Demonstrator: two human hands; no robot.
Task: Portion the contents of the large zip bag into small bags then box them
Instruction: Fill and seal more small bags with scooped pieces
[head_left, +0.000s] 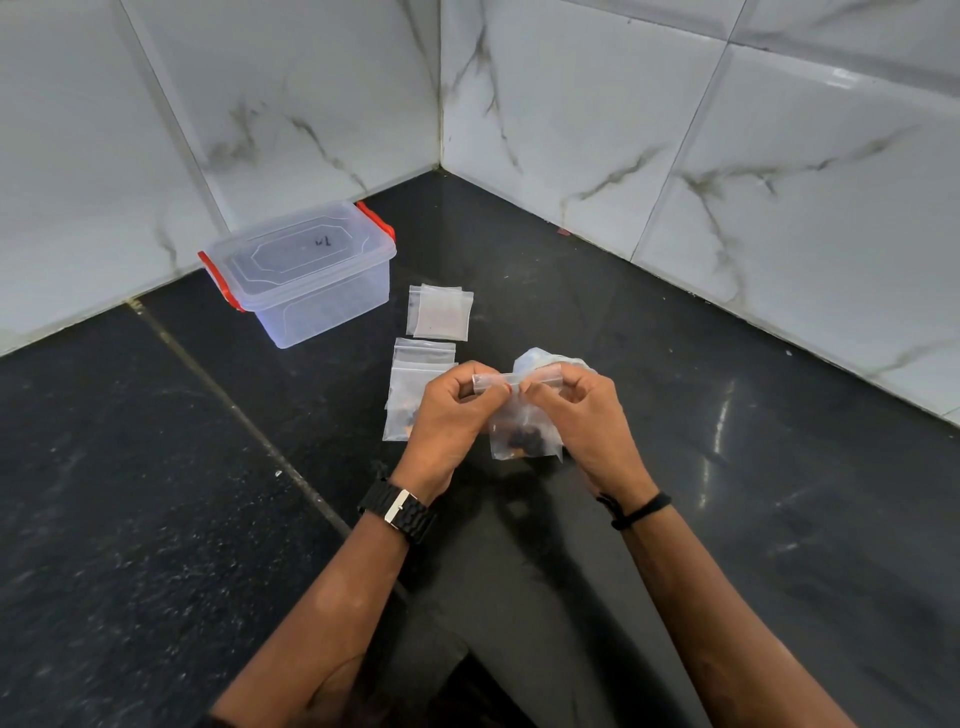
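**Both hands pinch the top strip of a filled small bag**

The left hand (447, 410) and the right hand (576, 415) hold one small bag (524, 436) between them above the dark bench (727, 467). The fingers (488, 387) of each hand are closed on the bag's zip strip, thumb against forefinger, the two grips almost touching at the middle of the strip. The bag hangs down from the fingers, and dark and orange-brown pieces (524, 439) sit at its bottom.

Just beyond the right fingers, partly hidden by them, lies the crumpled large zip bag (545, 361). Just beside the left fingers, on their outer side, lie filled small bags (410, 395) stacked flat on the bench, with dark and orange contents showing at their lower end; the left hand covers part of them. Farther from the fingers, beyond that stack, lie empty small bags (441, 314), overlapping one another.

Well beyond the left fingers, near the tiled wall (675, 130), stands the clear box (306, 280) with red latches (221, 280), its lid on. A watch (400, 512) is on the left wrist, a dark band (636, 512) on the right.
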